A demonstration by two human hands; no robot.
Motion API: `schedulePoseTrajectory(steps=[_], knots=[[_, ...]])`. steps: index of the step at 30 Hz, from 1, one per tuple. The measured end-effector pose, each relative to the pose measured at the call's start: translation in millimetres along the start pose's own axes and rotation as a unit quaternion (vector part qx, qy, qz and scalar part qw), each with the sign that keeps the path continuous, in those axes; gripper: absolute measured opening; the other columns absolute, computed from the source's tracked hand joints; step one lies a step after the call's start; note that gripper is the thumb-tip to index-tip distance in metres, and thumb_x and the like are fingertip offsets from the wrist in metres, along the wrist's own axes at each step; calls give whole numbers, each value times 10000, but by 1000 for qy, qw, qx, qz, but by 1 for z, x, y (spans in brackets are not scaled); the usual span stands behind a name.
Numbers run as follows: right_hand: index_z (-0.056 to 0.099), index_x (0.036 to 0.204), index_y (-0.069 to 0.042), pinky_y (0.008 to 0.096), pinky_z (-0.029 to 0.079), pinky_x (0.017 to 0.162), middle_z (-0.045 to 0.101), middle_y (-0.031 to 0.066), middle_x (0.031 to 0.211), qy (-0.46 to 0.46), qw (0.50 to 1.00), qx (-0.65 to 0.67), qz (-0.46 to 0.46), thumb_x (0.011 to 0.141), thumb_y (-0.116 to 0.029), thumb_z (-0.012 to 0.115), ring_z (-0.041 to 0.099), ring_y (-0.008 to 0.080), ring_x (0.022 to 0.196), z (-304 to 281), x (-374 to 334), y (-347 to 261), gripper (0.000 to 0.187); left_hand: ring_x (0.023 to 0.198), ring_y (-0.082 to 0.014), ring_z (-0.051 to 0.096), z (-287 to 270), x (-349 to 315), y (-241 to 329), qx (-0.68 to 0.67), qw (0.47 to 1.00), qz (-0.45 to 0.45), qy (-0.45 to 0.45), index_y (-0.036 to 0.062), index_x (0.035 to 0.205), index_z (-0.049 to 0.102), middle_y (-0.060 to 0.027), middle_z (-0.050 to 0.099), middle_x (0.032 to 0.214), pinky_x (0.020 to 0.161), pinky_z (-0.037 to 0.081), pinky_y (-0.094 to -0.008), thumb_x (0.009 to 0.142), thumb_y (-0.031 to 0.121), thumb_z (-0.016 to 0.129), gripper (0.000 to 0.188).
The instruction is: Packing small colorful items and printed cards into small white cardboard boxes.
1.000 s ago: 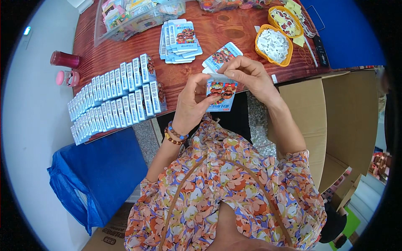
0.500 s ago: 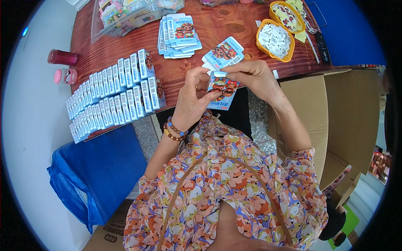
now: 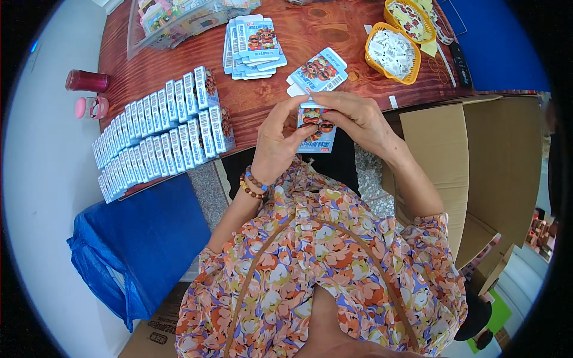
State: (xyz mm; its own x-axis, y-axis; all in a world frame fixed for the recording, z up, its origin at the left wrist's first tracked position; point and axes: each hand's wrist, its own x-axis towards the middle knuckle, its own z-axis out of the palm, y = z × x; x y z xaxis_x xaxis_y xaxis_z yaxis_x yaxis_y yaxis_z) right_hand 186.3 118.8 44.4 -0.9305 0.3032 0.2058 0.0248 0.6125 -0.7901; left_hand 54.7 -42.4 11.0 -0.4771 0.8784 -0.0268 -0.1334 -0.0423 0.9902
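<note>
Between my two hands is a small light-blue cardboard box (image 3: 316, 142) with cartoon figures on its front, held over the table's near edge. My left hand (image 3: 279, 136) grips its left side, thumb across the front and fingertips at the top end. My right hand (image 3: 358, 119) pinches the top right, its thumb on the front and its fingers along the top edge. The fingers hide most of the top flap. Just beyond my hands lies a flat, unfilled-looking blue carton (image 3: 319, 70). Farther back is a pile of similar flat cartons (image 3: 255, 51).
Two rows of upright blue boxes (image 3: 161, 128) stand at the left. A clear plastic bin (image 3: 179, 30) of colourful packets sits at the back. Yellow baskets (image 3: 391, 53) hold small paper pieces. Nearby are jars (image 3: 88, 82), an open brown carton (image 3: 433, 173) and a blue bag (image 3: 137, 244).
My right hand has closed in over the box's top, and both hands' fingertips now meet there. The raised top flap is now mostly covered. The box has turned slightly more upright.
</note>
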Motion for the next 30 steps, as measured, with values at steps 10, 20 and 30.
schedulePoseTrajectory(steps=[10,20,30], knots=[[708,1077,4,286,548,719,746,94,944,-37,997,53,49,917,-71,669,708,145,834,-7,7,4,181,1010,-160,662,1,-5,-4,68,997,-7,-24,38,1321,548,-82,641,1171,850,542,-310,849,-15,696,497],[718,1049,0,254,541,727,749,63,924,-108,992,50,46,916,-66,677,670,70,835,-16,14,12,154,1018,-171,660,2,-4,-5,42,998,-21,-45,35,1341,539,-95,652,1177,845,537,-310,853,12,693,512],[638,1282,-5,278,552,891,670,91,1241,-6,963,231,141,919,35,637,663,132,1017,1,-9,15,366,971,-123,659,2,-1,-1,-22,1000,-3,19,25,1300,526,-88,684,1077,819,547,-288,919,19,656,403]])
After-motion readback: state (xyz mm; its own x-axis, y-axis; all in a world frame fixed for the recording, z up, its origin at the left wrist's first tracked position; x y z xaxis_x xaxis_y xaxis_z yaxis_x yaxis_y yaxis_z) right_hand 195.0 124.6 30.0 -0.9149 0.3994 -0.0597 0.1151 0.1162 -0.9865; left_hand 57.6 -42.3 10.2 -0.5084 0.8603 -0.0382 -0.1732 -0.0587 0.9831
